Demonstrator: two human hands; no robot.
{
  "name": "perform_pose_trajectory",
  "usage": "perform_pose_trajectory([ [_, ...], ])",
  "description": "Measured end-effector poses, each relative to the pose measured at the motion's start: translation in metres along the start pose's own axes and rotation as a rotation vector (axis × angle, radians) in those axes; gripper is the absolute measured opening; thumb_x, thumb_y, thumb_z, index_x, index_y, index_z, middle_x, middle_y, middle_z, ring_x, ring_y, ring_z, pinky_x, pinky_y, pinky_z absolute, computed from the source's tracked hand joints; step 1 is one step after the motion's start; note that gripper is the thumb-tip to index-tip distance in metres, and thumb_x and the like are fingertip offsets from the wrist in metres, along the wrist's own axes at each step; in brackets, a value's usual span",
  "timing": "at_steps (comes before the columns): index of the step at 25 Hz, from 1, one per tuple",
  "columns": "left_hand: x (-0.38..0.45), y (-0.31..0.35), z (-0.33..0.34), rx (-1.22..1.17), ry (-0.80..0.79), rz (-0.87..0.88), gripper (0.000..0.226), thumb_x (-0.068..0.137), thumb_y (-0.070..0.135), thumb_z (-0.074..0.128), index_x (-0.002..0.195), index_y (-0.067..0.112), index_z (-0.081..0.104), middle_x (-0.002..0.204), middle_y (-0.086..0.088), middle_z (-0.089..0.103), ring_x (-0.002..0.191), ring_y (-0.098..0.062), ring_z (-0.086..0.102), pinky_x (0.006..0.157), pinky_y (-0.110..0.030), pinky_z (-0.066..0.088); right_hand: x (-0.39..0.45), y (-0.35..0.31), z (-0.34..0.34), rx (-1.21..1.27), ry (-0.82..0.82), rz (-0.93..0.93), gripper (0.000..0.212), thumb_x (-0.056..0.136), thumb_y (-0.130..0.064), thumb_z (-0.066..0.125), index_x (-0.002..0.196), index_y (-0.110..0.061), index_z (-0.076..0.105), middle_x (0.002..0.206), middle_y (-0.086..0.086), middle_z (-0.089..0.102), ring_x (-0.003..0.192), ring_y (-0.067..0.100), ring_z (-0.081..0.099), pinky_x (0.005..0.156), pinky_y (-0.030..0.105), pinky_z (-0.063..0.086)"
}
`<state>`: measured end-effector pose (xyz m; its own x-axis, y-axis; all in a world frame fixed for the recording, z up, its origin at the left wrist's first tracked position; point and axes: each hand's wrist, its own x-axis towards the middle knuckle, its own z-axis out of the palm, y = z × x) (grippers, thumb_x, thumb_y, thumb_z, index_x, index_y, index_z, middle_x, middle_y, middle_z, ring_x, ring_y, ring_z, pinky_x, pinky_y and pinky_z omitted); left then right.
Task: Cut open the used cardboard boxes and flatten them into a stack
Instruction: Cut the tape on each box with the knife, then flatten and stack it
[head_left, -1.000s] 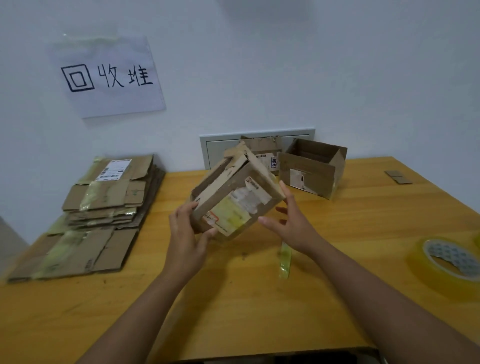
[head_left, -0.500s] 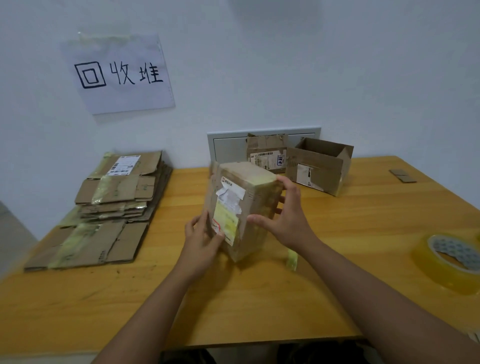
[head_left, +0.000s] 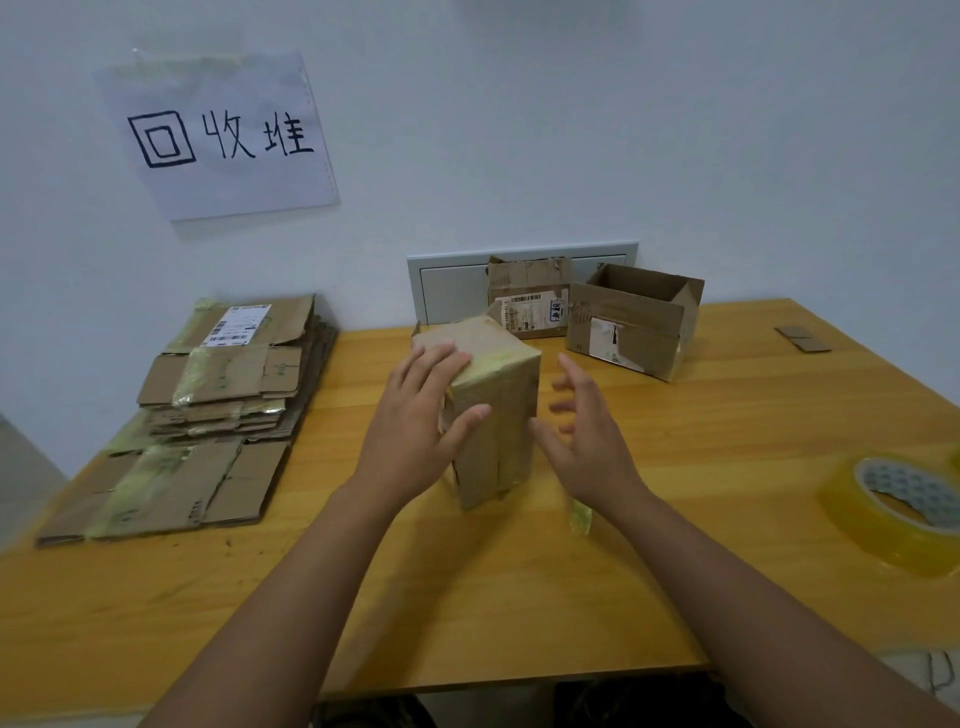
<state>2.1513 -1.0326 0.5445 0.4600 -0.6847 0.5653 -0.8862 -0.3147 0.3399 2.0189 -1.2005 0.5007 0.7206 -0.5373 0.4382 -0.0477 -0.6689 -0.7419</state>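
- While it stands upright on the worktop (head_left: 519, 597) centre, the taped box (head_left: 498, 410) is touched by the left hand (head_left: 415, 421), fingers nearly straight over its top left edge, thumb against the near face.
- Far left, the flattened stack (head_left: 208, 410) carries a white shipping label, its print too small to read.
- Above it, a wall sign (head_left: 218, 135) reads 回收堆.
- Right hand (head_left: 587, 436) hovers just beside the box, fingers spread and relaxed, grasping nothing.
- Far behind stand a labelled box (head_left: 527, 296) with a barcode and an open box (head_left: 639, 317).
- Near right lies a tape roll (head_left: 898, 509).
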Motion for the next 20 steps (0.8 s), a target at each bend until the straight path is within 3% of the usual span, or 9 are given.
perform_pose_trajectory([
  [2,-0.001,0.001,0.006,-0.034,-0.019,-0.037,0.066,0.089,0.058,0.052,0.145,0.026,0.037,0.156,0.006,0.028,0.147,-0.019,0.012,0.117,-0.042,0.02,-0.009,0.013,-0.01,-0.207,-0.07,0.225,0.049,0.095,-0.038,0.057,0.139,-0.023,0.042,0.099,-0.006,0.056,0.083,0.008,0.053,0.065,0.027,0.041],
  [4,-0.003,0.002,0.012,-0.067,-0.001,-0.042,0.067,0.088,0.056,0.055,0.145,0.025,0.035,0.157,0.005,0.026,0.148,-0.019,0.009,0.114,-0.04,0.018,-0.025,0.024,-0.01,-0.57,-0.269,0.36,0.045,0.095,-0.046,0.048,0.133,-0.023,0.04,0.097,0.0,0.061,0.085,0.021,0.058,0.06,0.033,0.039],
  [7,-0.002,0.002,0.016,-0.169,0.02,-0.029,0.06,0.091,0.043,0.06,0.142,0.023,0.036,0.156,0.002,0.027,0.149,-0.023,0.009,0.114,-0.044,0.022,-0.039,0.028,-0.002,-0.732,-0.343,0.342,0.039,0.096,-0.038,0.041,0.133,-0.024,0.035,0.095,0.004,0.061,0.072,0.025,0.054,0.054,0.033,0.035],
  [10,-0.003,0.001,0.018,-0.268,0.035,0.008,0.05,0.092,0.033,0.062,0.135,0.029,0.038,0.156,0.0,0.027,0.15,-0.025,0.008,0.115,-0.044,0.024,-0.032,0.025,-0.002,-0.738,-0.354,0.302,0.025,0.095,-0.028,0.037,0.114,-0.021,0.052,0.076,0.001,0.05,0.063,0.023,0.047,0.048,0.031,0.028],
  [13,-0.001,-0.001,0.019,-0.297,0.045,-0.006,0.046,0.09,0.034,0.059,0.131,0.031,0.04,0.155,0.005,0.027,0.15,-0.023,0.009,0.115,-0.044,0.024,-0.028,0.025,-0.01,-0.589,-0.284,0.256,0.021,0.095,-0.025,0.04,0.091,-0.019,0.059,0.075,0.002,0.059,0.067,0.023,0.055,0.05,0.033,0.036],
  [17,-0.001,-0.002,0.025,-0.338,0.061,-0.022,0.045,0.09,0.031,0.06,0.13,0.03,0.041,0.153,0.007,0.028,0.15,-0.023,0.01,0.115,-0.048,0.025,-0.025,0.011,-0.019,0.11,-0.024,0.239,0.019,0.097,-0.015,0.053,0.104,-0.03,0.062,0.082,-0.005,0.07,0.077,0.02,0.066,0.068,0.04,0.053],
  [18,0.0,-0.003,0.025,-0.359,0.054,-0.021,0.045,0.09,0.029,0.06,0.13,0.031,0.041,0.152,0.009,0.028,0.15,-0.023,0.009,0.115,-0.048,0.025,-0.024,0.006,-0.02,0.274,0.016,0.238,0.023,0.095,-0.012,0.059,0.104,-0.033,0.06,0.088,-0.005,0.071,0.082,0.02,0.067,0.072,0.039,0.055],
  [20,0.004,-0.005,0.024,-0.396,0.025,-0.016,0.047,0.09,0.024,0.062,0.131,0.031,0.039,0.152,0.012,0.026,0.15,-0.021,0.008,0.116,-0.049,0.024,-0.023,-0.002,-0.022,0.372,0.09,0.153,0.031,0.089,-0.011,0.069,0.103,-0.036,0.057,0.091,-0.007,0.067,0.084,0.012,0.064,0.074,0.028,0.054],
])
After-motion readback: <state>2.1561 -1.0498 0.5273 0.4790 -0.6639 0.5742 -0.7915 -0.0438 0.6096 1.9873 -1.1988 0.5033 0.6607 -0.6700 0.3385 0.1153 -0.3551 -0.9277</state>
